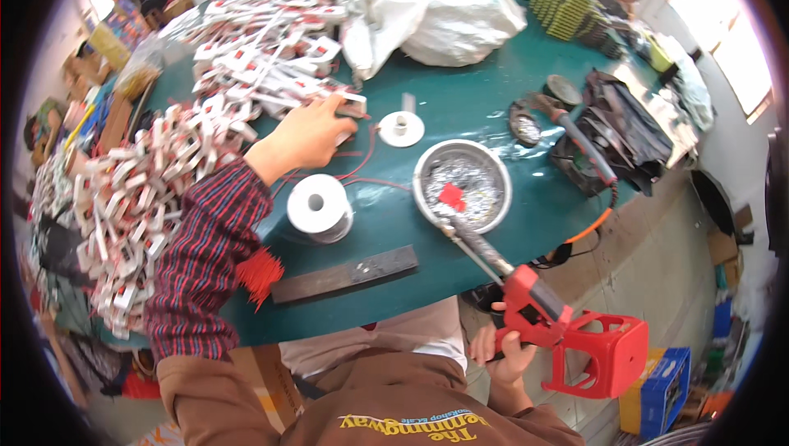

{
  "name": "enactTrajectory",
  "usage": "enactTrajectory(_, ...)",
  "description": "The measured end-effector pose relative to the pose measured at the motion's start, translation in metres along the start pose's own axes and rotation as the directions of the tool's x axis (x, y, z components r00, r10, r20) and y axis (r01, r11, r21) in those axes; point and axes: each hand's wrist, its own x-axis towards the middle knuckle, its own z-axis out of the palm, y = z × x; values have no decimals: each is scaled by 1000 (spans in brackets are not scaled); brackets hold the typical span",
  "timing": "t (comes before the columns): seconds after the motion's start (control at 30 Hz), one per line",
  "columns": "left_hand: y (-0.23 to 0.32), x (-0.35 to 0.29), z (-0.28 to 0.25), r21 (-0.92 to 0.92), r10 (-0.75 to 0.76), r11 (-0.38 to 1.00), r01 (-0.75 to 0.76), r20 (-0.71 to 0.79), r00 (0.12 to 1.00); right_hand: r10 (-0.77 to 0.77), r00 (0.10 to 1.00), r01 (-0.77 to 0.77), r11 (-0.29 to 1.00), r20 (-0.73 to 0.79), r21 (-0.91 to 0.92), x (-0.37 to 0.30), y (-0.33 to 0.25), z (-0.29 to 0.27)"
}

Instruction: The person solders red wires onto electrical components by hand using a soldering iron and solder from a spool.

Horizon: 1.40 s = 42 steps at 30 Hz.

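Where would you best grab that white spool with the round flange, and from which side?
I'd grip the white, round-flanged spool by its upper rim, coming down from above and slightly from the right, fingers spread around it. It appears to stand upright, its broad disc facing up; a plaid sleeve crowds its left, and thin red wires run past its far side.

The right hand grips a red soldering gun; the left hand touches a white part.
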Motion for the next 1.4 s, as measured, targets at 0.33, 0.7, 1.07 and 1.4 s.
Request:
enactTrajectory(0.33, 15, 11, -2, 294, 136, 944, -152, 74, 988, 176, 983, -181, 967, 43, 180, -5, -1, 3)
enactTrajectory(0.7, 30, -29, -32, 112, -411, 896, 431, -163, 897, 192, 981, -188, 964, -4, 189, -4, -1, 3)
enactTrajectory(1.07, -1, -114, 21, -431, -554, 803, 413, -282, 783, 209, 977, -211, 957, 35, 199, -5, 3, 2)
enactTrajectory(1.4, -3, -133, -8, -871, -674, -489, 52, 415, 611, 237, 971, -239, 965, 35, 105, -7, 1, 2)
